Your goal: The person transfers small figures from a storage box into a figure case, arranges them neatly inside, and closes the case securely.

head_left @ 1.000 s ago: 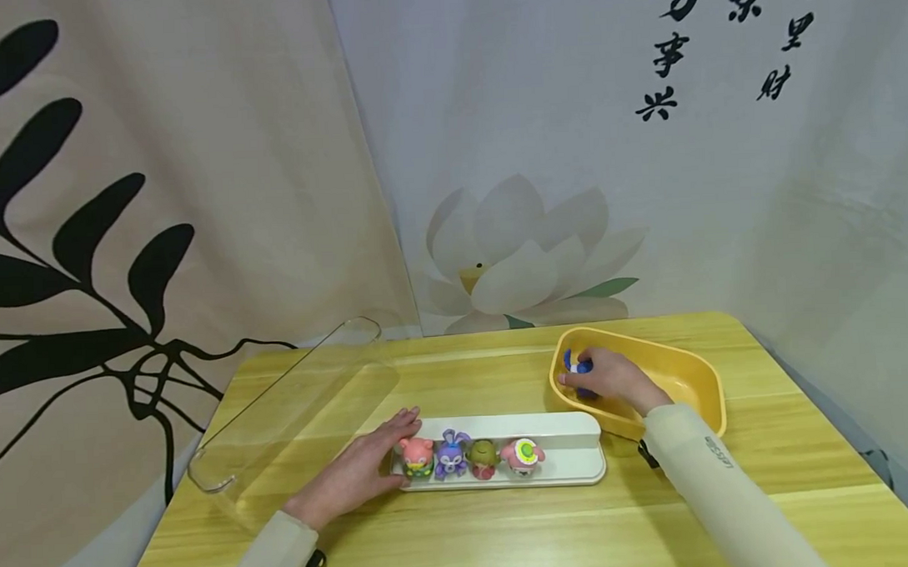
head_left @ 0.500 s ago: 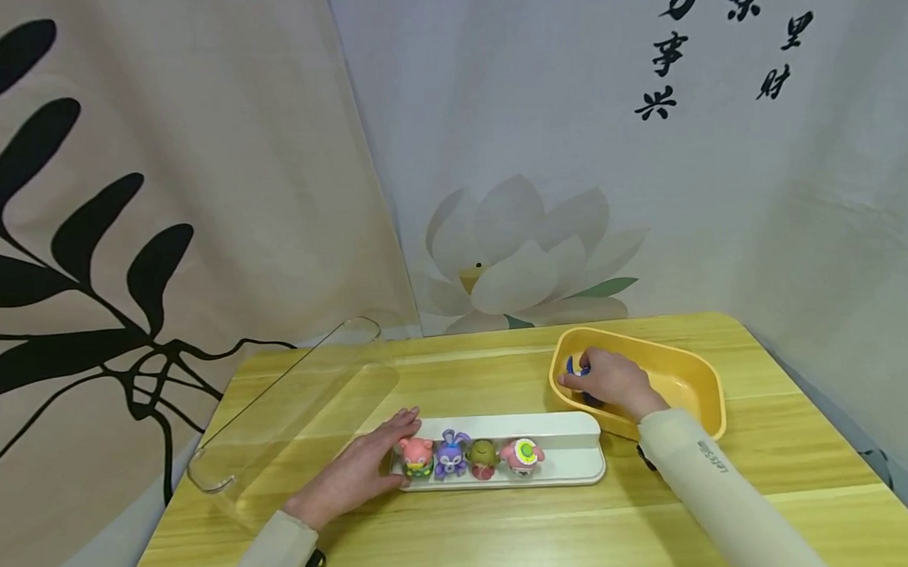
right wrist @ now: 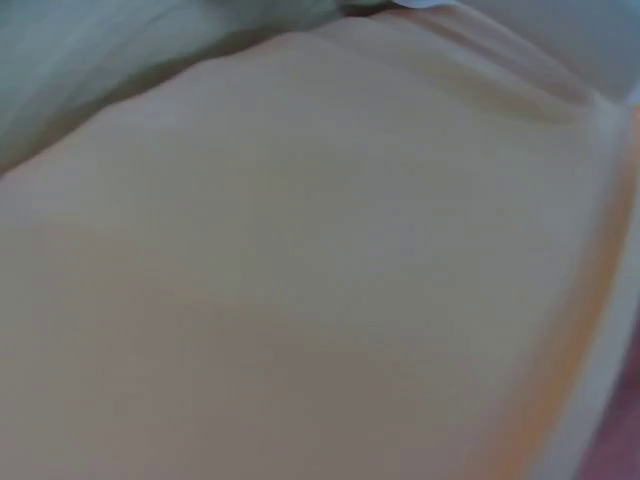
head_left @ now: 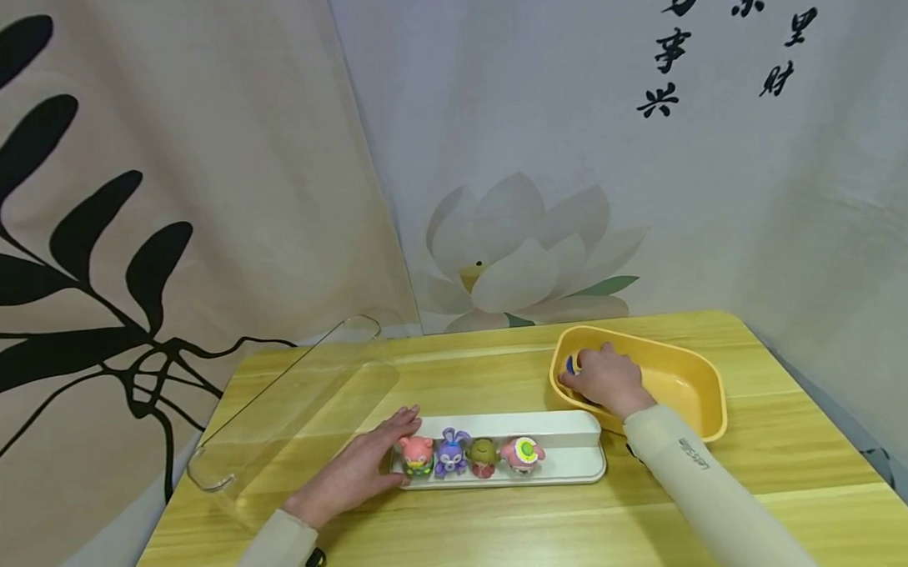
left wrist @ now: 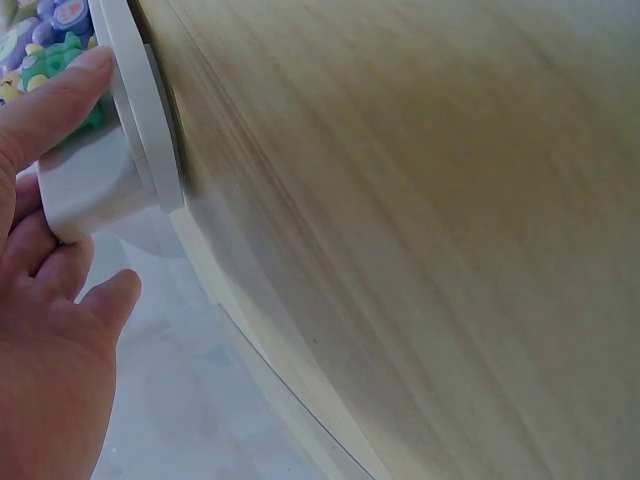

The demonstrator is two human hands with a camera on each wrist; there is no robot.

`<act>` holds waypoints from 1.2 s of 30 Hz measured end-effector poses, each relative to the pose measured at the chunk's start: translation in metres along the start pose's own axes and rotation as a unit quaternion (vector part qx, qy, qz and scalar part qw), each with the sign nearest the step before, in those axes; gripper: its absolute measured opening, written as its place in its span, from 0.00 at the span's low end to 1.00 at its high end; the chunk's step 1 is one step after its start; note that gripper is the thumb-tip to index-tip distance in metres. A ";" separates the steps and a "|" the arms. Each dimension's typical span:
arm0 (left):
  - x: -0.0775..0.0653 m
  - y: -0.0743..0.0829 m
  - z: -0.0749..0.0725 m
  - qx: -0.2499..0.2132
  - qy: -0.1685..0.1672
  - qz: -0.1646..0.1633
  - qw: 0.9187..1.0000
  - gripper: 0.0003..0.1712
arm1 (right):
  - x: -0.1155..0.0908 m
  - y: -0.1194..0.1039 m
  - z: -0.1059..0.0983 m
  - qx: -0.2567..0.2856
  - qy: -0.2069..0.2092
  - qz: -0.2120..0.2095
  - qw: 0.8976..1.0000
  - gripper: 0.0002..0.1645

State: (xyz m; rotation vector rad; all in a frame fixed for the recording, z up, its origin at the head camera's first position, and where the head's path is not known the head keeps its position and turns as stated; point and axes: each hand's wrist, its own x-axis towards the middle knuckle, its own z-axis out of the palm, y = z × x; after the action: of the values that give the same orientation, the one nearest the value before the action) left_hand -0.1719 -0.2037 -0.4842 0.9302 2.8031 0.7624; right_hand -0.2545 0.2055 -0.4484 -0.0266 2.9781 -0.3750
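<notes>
At the centre of the table in the head view lies a long white stepped display base (head_left: 573, 461). On its left part stand a pink pig figurine (head_left: 417, 456), a purple rabbit figurine (head_left: 451, 452), an olive-green figurine (head_left: 483, 458) and a pink figurine with a yellow-green top (head_left: 523, 455). My left hand (head_left: 359, 470) holds the base's left end, thumb in front; the left wrist view shows fingers curled round that end (left wrist: 95, 185). Inside the yellow tray (head_left: 698, 392), my right hand (head_left: 611, 382) pinches a small blue figurine (head_left: 572, 364), mostly hidden by the fingers.
A clear transparent cover (head_left: 301, 414) lies slanted at the table's left side. Behind the wooden table (head_left: 493, 532) hang printed cloths (head_left: 539, 147). In the right wrist view a blurred pale surface fills most of the frame.
My right hand has turned and shifted slightly left and lower in the tray, covering more of the blue figurine. The left hand and display base stay still.
</notes>
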 end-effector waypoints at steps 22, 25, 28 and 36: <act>0.000 0.001 0.000 0.007 0.000 0.000 1.000 0.47 | 0.000 0.000 0.004 -0.010 0.012 -0.034 0.999 0.06; 0.000 0.001 -0.001 0.006 0.001 0.000 1.000 0.47 | -0.001 0.001 0.003 -0.002 0.013 -0.045 0.999 0.09; 0.000 0.001 -0.001 0.003 0.001 0.000 1.000 0.47 | -0.002 0.003 0.001 0.007 0.012 -0.057 0.998 0.12; 0.000 0.001 -0.001 0.004 0.002 -0.001 1.000 0.47 | -0.005 0.014 -0.008 0.051 0.023 -0.075 0.996 0.16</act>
State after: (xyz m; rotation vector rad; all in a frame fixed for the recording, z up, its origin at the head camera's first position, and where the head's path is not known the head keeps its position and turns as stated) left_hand -0.1717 -0.2036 -0.4831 0.9270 2.8118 0.7529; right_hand -0.2504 0.2213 -0.4438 -0.2342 3.0062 -0.5537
